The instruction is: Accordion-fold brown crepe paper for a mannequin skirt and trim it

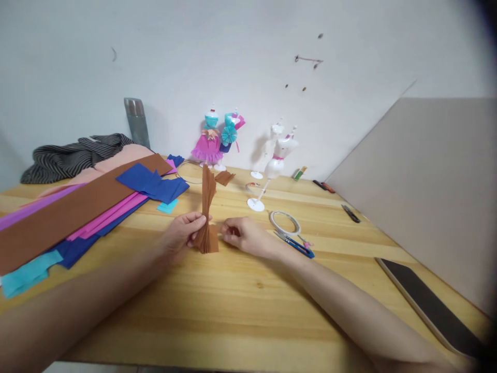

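My left hand (181, 234) pinches a pleated strip of brown crepe paper (207, 210) at its waist, so the folded paper stands upright on the wooden table (248, 305). My right hand (245, 237) rests on the table just right of the paper, fingers curled together near its lower end; whether they hold anything is hidden. A small brown paper scrap (224, 177) lies farther back.
Sheets of brown, pink, blue and teal paper (77, 212) lie at the left. Two dressed mini mannequins (217, 140) and two bare white ones (274, 166) stand at the back. A wire coil (285, 223), blue scissors (297, 244), a tablet (430, 305) and a leaning board (438, 191) are at the right.
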`<state>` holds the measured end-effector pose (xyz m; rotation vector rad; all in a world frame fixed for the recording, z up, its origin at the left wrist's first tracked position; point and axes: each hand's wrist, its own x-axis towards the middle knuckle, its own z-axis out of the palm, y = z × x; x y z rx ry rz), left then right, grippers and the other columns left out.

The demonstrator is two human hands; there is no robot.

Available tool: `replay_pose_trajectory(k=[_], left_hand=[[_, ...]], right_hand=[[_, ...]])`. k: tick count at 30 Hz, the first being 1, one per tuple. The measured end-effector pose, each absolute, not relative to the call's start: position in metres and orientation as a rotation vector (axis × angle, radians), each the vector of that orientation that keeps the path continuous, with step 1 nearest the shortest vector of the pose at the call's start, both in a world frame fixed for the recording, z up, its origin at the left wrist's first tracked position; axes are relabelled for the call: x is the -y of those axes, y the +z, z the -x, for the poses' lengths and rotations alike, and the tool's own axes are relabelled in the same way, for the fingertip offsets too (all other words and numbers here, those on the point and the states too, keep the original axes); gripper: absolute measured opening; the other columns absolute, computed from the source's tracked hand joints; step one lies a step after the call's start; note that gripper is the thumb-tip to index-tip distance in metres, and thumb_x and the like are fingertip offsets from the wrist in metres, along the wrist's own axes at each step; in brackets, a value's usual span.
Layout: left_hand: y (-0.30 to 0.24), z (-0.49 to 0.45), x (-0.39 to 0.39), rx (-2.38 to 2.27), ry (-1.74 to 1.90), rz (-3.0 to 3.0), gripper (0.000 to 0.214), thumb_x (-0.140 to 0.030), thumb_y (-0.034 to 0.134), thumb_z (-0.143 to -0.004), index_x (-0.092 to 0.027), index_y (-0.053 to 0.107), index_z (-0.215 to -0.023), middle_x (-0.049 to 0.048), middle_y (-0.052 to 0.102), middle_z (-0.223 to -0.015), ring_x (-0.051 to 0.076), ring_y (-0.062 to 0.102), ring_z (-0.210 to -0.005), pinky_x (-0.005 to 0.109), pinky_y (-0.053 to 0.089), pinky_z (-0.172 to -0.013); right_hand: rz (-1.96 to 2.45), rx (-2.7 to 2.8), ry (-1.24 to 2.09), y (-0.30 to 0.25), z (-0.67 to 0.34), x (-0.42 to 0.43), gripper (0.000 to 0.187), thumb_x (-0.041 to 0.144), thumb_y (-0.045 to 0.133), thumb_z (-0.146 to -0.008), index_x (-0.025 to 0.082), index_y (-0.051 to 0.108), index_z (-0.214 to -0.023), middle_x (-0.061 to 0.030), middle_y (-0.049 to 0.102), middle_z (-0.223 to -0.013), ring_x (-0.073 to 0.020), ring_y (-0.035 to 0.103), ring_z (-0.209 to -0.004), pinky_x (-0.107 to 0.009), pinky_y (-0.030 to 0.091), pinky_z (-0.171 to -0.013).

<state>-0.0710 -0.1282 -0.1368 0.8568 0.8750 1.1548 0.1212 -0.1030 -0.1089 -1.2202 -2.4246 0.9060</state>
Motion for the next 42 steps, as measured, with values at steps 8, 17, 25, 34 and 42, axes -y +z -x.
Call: replay_pose_trajectory(k=[8, 17, 25, 34, 42], left_hand=[[-0.132, 0.072, 0.127, -0.811, 1.178, -0.812, 0.037, -0.034, 0.084, -0.056, -0.012, 0.066, -0.079, -0.0055, 0.049, -0.047, 0.003, 0.037, -0.042, 0.015, 0.024, -0.039], [-0.13, 0.071, 0.129, -0.709, 1.223, -0.752, 0.028, -0.021, 0.084, -0.055, -0.013, 0.067, -0.076, -0.0027, 0.056, -0.054, 0.006, 0.05, -0.051, 0.015, 0.031, -0.043], [-0.123, 0.07, 0.131, -0.719, 1.263, -0.732, 0.031, -0.021, 0.086, -0.052, -0.013, 0.066, -0.074, -0.0003, 0.061, -0.058, 0.009, 0.056, -0.056, 0.018, 0.04, -0.049], [-0.128, 0.075, 0.126, -0.744, 1.319, -0.704, 0.029, -0.018, 0.084, -0.055, -0.013, 0.065, -0.076, 0.0001, 0.063, -0.068, 0.009, 0.058, -0.06, 0.017, 0.04, -0.049], [-0.134, 0.076, 0.121, -0.79, 1.306, -0.696, 0.027, -0.016, 0.083, -0.055, -0.013, 0.066, -0.076, -0.0007, 0.063, -0.067, 0.009, 0.059, -0.059, 0.017, 0.04, -0.047]], right_hand=[[2.16, 2.752, -0.146, -0.075, -0.204, 0.105, 0.018, 0.018, 0.049, -0.084, 0.014, 0.065, -0.092, -0.0142, 0.07, -0.092, -0.0261, 0.066, -0.082, -0.029, 0.035, -0.06], [2.31, 2.481, -0.036, -0.109, -0.24, 0.132, 0.023, 0.025, 0.045, -0.09, 0.015, 0.064, -0.097, -0.0155, 0.07, -0.101, -0.0289, 0.067, -0.091, -0.033, 0.041, -0.068], [1.875, 2.664, -0.43, -0.12, -0.2, 0.118, 0.021, 0.017, 0.044, -0.083, 0.009, 0.057, -0.098, -0.0191, 0.068, -0.09, -0.0285, 0.062, -0.085, -0.034, 0.037, -0.072], [1.466, 2.513, 0.127, -0.116, -0.158, 0.089, 0.01, 0.012, 0.043, -0.074, 0.019, 0.046, -0.081, -0.0013, 0.054, -0.069, -0.0151, 0.043, -0.061, -0.027, 0.026, -0.057], [1.118, 2.006, 0.969, -0.136, -0.151, 0.089, 0.01, 0.031, 0.043, -0.084, 0.021, 0.045, -0.081, 0.0036, 0.041, -0.066, -0.0138, 0.036, -0.062, -0.027, 0.029, -0.059]])
